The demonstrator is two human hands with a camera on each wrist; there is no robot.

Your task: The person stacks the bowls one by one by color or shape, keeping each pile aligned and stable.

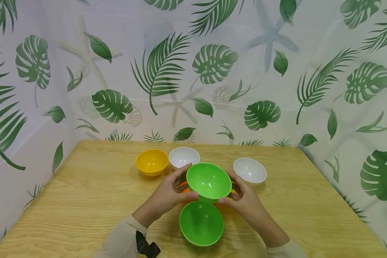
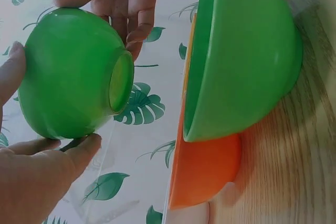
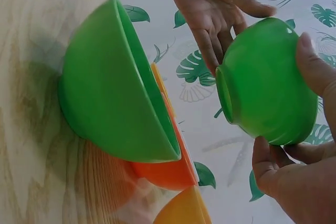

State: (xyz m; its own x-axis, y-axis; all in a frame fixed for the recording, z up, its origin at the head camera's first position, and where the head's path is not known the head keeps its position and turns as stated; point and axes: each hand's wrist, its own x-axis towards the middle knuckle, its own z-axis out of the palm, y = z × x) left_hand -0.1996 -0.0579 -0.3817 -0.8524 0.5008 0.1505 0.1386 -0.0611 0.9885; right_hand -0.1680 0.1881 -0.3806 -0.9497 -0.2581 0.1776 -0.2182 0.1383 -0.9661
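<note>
Both hands hold a green bowl [image 1: 209, 181] up in the air, its inside tilted toward the head camera. The left hand [image 1: 169, 197] grips its left side, thumb near the front rim. On the opposite side, the right hand [image 1: 246, 202] grips it in much the same way. A second green bowl [image 1: 201, 225] stands upright on the table, just below and nearer than the raised one. In the left wrist view the held bowl [image 2: 73, 77] shows its underside and foot ring, apart from the green bowl on the table [image 2: 252, 61].
Behind the standing green bowl are an orange bowl [image 2: 205, 174] and a yellow bowl [image 3: 184, 208], mostly hidden in the head view. Farther back stand another yellow bowl [image 1: 152, 163], a white bowl [image 1: 184, 156] beside it, and a second white bowl [image 1: 250, 171] at the right.
</note>
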